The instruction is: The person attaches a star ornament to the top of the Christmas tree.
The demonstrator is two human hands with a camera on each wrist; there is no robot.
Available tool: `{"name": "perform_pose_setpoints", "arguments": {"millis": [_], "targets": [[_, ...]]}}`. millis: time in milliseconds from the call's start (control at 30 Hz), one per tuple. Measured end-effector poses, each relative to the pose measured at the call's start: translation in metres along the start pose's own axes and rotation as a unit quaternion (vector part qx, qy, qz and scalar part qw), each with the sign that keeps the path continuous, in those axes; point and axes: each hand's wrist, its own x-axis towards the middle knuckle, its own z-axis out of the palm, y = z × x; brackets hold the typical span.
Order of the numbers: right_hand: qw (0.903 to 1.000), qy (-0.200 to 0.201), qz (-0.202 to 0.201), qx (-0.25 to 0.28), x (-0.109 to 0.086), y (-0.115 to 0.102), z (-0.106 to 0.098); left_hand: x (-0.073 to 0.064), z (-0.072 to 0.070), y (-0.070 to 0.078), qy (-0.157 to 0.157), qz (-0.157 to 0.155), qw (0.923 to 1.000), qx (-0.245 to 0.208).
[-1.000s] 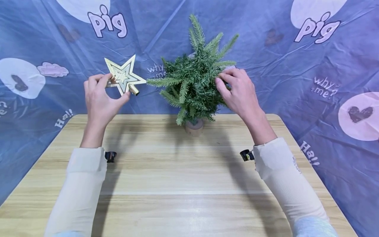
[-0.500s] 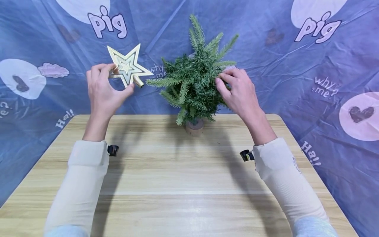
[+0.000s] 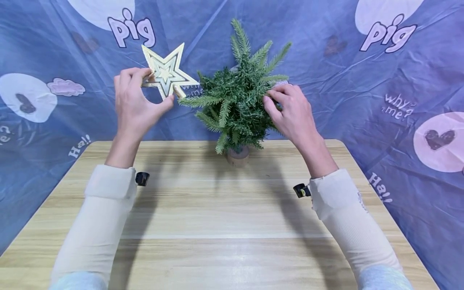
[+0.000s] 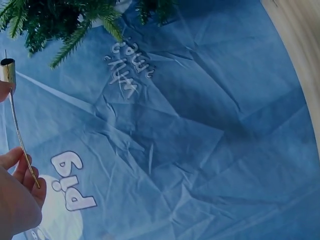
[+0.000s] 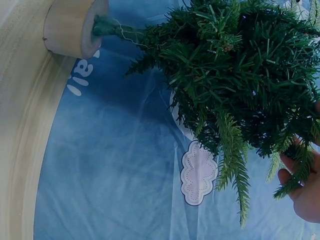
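Observation:
My left hand (image 3: 132, 100) pinches a gold star tree topper (image 3: 164, 74) between thumb and fingers, left of a small artificial Christmas tree (image 3: 239, 100). The star faces the head camera, and its short hollow socket (image 4: 8, 70) sticks out beside my thumb, toward the tree. One star point reaches close to the tree's left branches. At the tree's right side, my right hand (image 3: 293, 112) holds the branches with thumb and fingers; in the right wrist view its fingertips are partly hidden by needles. The tree stands upright on a round wooden base (image 5: 70, 30).
The tree is near the back edge of a light wooden table (image 3: 232, 217). Behind the table hangs a creased blue cloth (image 3: 203, 24) printed with words, hearts and clouds. A small black camera (image 3: 142, 179) sits at the left cuff, another camera (image 3: 301, 190) at the right one.
My left hand has lifted the star tree topper and carried it to the right, closer to the tree. The right hand and the tree have stayed in place.

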Motion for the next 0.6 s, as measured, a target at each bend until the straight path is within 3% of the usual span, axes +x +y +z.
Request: {"name": "perform_pose_setpoints", "arguments": {"millis": [167, 467, 600], "targets": [[1.0000, 0.004, -0.008, 0.000, 0.000, 0.001, 0.000, 0.007, 0.003, 0.008, -0.001, 0.014, 0.9999, 0.004], [0.9999, 0.003, -0.011, 0.000, -0.001, 0.001, 0.000, 0.022, 0.008, 0.022, -0.013, 0.085, 0.9961, 0.018], [0.9999, 0.003, -0.013, 0.002, -0.001, 0.002, 0.000, 0.027, 0.010, 0.023, -0.024, 0.096, 0.9948, 0.027]]}}
